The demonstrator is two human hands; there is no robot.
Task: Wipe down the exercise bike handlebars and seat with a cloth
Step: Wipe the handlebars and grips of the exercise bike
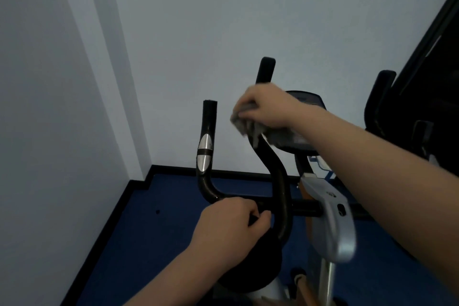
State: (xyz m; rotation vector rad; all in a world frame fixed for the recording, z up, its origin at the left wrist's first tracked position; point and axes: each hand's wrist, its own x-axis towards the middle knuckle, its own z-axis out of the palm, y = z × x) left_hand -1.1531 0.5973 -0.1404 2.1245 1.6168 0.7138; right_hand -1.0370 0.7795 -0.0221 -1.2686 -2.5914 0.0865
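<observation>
The exercise bike's black handlebars (279, 181) rise in two curved arms from a horizontal crossbar. My right hand (265, 105) grips a grey cloth (248, 125) wrapped around the upper part of the taller, right-hand arm, just below its black tip. My left hand (228, 228) is closed around the crossbar where the left arm (206, 146), with its silver sensor plates, bends upward. A black rounded part (250, 271) sits below my left hand; whether it is the seat I cannot tell.
The bike's console (305, 99) sits behind my right wrist, and a grey plastic stem cover (332, 221) runs down at right. Another black machine (407, 112) stands at the far right. Pale walls meet in a corner at left above a blue floor (154, 231).
</observation>
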